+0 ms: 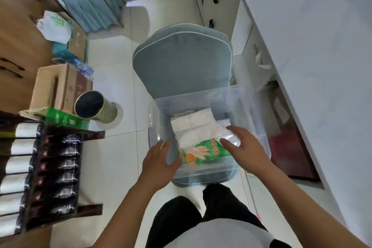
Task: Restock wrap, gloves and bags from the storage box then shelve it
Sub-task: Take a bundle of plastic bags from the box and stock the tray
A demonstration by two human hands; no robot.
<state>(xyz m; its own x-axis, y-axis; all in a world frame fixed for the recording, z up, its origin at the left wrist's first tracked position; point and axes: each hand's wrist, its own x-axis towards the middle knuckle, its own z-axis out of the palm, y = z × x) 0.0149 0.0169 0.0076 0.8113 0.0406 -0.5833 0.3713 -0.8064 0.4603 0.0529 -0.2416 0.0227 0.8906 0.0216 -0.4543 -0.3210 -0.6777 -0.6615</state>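
A clear plastic storage box (pixel 237 96) stands on a grey cushioned chair (pixel 181 58) in front of me. Inside lie white folded packs (pixel 193 125) and a green glove packet (pixel 203 152) printed with hands and an orange. My left hand (pixel 159 164) is at the box's near left corner, fingers spread against the wall. My right hand (pixel 244 147) reaches into the box from the right, its fingers straight and resting on a clear plastic bag (pixel 231 136) above the green packet.
A dark wooden rack (pixel 40 169) with several rolls stands at left, with a green carton (pixel 64 120) and a round tin (pixel 96 108) beside cardboard boxes (pixel 58 86). A white counter (pixel 314 42) with cabinets runs along the right. Tiled floor lies around the chair.
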